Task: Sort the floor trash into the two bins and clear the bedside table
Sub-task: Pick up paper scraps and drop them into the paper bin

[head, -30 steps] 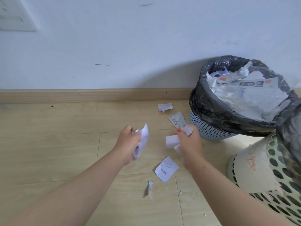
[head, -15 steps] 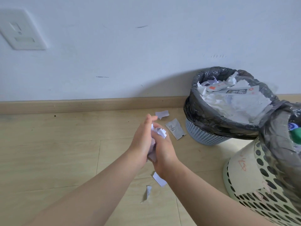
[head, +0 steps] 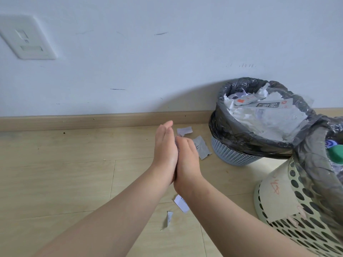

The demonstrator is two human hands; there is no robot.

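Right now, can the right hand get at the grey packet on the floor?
Probably not yet. The packet lies free on the floor just beyond the right hand, with nothing in between, but that hand is pressed palm to palm against the left hand, seemingly squeezing paper, so it is occupied.

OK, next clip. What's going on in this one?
A person is picking paper trash off a wooden floor. The left hand and right hand are pressed palm to palm, squeezing white paper scraps that barely show between them. Several pieces lie on the floor: a grey packet, a white scrap near the wall, and a receipt. The blue bin is already heaped with paper; a cream bin stands beside it.
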